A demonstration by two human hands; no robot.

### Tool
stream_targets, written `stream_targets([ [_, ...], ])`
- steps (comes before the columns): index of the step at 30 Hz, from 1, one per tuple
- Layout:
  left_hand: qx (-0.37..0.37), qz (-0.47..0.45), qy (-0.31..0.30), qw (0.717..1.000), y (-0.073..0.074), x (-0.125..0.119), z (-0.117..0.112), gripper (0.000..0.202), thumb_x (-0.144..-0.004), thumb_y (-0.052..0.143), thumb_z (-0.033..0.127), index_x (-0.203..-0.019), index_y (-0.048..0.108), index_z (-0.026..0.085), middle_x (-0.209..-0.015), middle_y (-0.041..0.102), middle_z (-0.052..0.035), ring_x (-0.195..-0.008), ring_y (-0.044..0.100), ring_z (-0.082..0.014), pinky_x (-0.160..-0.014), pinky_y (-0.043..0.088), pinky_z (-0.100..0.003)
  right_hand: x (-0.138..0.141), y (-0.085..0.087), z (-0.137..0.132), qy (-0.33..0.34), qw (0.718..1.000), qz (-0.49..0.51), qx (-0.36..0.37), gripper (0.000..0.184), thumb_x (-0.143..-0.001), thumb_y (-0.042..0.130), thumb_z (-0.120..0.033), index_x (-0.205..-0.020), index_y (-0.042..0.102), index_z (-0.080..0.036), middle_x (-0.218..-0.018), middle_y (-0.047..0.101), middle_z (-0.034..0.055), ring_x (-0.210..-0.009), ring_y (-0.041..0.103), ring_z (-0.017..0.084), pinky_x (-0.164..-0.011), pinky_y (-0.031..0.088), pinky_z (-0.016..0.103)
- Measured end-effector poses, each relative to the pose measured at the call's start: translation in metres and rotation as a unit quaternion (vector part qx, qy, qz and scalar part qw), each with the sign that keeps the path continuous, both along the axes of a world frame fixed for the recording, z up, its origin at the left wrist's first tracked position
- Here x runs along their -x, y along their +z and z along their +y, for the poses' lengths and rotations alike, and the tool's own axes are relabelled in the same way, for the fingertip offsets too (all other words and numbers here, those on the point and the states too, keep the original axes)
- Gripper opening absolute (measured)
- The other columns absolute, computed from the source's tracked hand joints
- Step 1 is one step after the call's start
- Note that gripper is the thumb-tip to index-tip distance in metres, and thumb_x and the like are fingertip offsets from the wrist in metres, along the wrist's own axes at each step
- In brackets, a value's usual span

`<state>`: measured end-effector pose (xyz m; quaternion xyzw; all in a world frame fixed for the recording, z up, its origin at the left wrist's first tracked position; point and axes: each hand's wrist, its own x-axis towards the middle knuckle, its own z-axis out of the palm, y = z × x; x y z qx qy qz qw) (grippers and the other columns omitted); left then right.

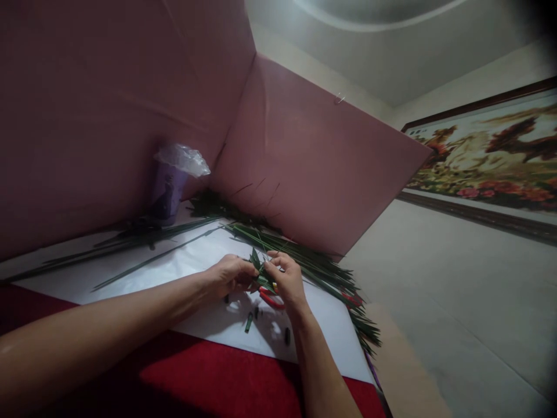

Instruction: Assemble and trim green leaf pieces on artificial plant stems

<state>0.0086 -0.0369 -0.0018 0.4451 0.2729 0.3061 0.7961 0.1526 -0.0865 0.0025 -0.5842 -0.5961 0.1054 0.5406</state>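
1. Pink boards (pixel 304 162) meet in a corner behind the table, closing it off at the back and on the right. The near side, draped in red cloth (pixel 209 377), lies open.
2. Over the middle of the table lies a white sheet (pixel 191 261). Its front edge runs under the forearms, and bare paper shows to their left.
3. Above the sheet the left hand (pixel 228 276) and right hand (pixel 285 278) meet, each pinching a green leaf piece (pixel 256 262) held between them just over the paper.
4. Under the right hand lie red-handled scissors (pixel 270 297). In this dim light I cannot tell whether the palm touches them.
5. Near the wrists, short cut bits (pixel 248 322) dot the paper.
6. Along the right board a bundle of long leaves (pixel 313 264) crowds that edge, its tips overhanging the sheet. More loose leaves (pixel 130 238) fan out to the left.
7. Back in the corner stands a purple cup (pixel 167 191) topped with crumpled plastic, well apart from the hands.
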Motion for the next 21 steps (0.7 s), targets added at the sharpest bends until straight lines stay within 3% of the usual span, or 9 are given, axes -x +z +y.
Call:
stream_targets([
  [7,0.008,0.008,0.004,1.0,0.0001,-0.0021,-0.0027,0.004,-0.053,0.057,0.005,-0.055,0.059,0.007,-0.051,0.062,-0.0073,-0.046,0.056,-0.0142,-0.052,0.046,-0.028,0.0056,-0.0039,0.0008,-0.054,0.996,0.063,-0.02,0.018,-0.066,0.06,-0.025,-0.05,0.053,-0.018,-0.099,0.063,0.0072,-0.102,0.051,0.025,-0.09,0.032,0.037],
  [15,0.002,-0.002,-0.005,1.0,-0.0032,-0.0029,-0.0019,0.001,-0.05,0.058,0.007,-0.052,0.058,0.008,-0.048,0.059,-0.006,-0.045,0.054,-0.0136,-0.052,0.046,-0.028,0.0078,-0.0072,0.0023,-0.049,0.993,0.098,-0.037,0.019,-0.067,0.056,-0.022,-0.05,0.048,-0.018,-0.099,0.064,0.0054,-0.101,0.052,0.023,-0.088,0.034,0.035],
  [21,-0.029,-0.021,-0.02,0.999,-0.0012,-0.0004,-0.0036,0.006,-0.052,0.061,0.01,-0.057,0.059,0.008,-0.051,0.061,-0.006,-0.047,0.056,-0.0138,-0.05,0.043,-0.025,0.007,-0.0025,0.0001,0.004,0.986,0.166,-0.003,0.022,-0.067,0.063,-0.032,-0.054,0.054,-0.016,-0.09,0.064,0.0071,-0.079,0.057,0.019,-0.07,0.042,0.03],
])
